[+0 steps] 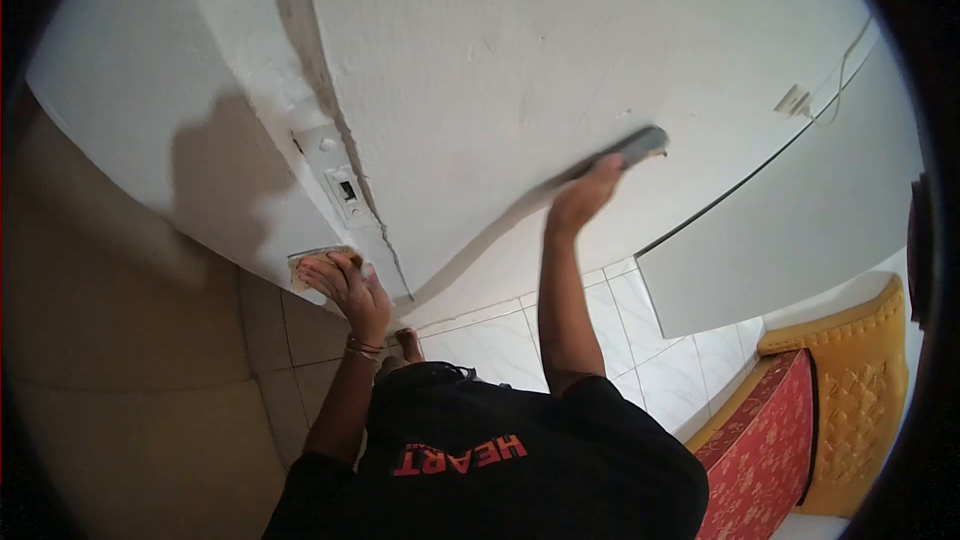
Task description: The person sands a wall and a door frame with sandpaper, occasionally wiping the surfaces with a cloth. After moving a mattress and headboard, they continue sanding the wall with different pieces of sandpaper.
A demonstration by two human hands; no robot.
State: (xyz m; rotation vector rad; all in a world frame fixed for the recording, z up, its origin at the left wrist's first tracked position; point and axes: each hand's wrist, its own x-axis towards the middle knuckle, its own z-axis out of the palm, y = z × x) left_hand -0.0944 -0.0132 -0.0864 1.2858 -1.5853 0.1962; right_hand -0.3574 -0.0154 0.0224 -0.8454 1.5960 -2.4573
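Observation:
My right hand (585, 198) is raised and closed around a grey oblong block (642, 146), held against the white wall (470, 70). The block is blurred, and its exact kind and working face cannot be made out. Lower left, my left hand (347, 288) lies with fingers extended over a brownish rectangular patch (306, 262) at the edge of the door frame. Part of that patch is hidden under the fingers. Just above this hand, a metal strike plate (342, 180) with a dark slot is set in the white frame.
A crack runs along the frame beside the wall. At right are a white panel (790, 210), a socket with a cable (794, 100), and a yellow tufted headboard (865, 390) with a red patterned mattress (755, 455). White tiles (485, 350) cover the floor below.

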